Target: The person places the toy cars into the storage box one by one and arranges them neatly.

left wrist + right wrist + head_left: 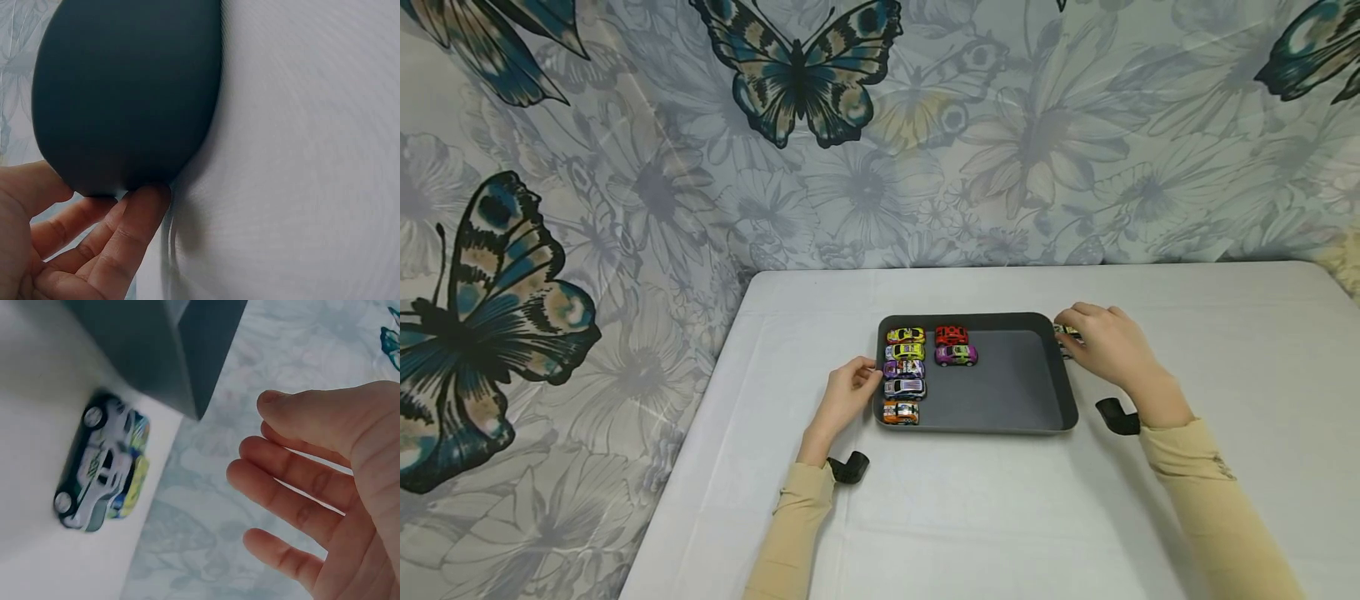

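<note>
A dark grey tray [1000, 383] holds a left column of several small toy cars. Beside that column sit a red toy car [952, 335] and, just below it, a purple toy car [957, 356]. My left hand [844, 400] pinches the tray's left edge between thumb and fingers, as the left wrist view also shows. Over the tray's right side, my right hand [1108, 346] hovers by toy cars that it partly hides. The right wrist view shows a white toy car [100, 469] next to a yellow-and-blue one [136, 487], with the right fingers loosely extended and holding nothing.
A white cloth covers the table [962, 517]. Behind it hangs a floral backdrop [865, 192] with large butterflies. Black wrist devices sit at the left wrist [850, 468] and the right wrist [1117, 417].
</note>
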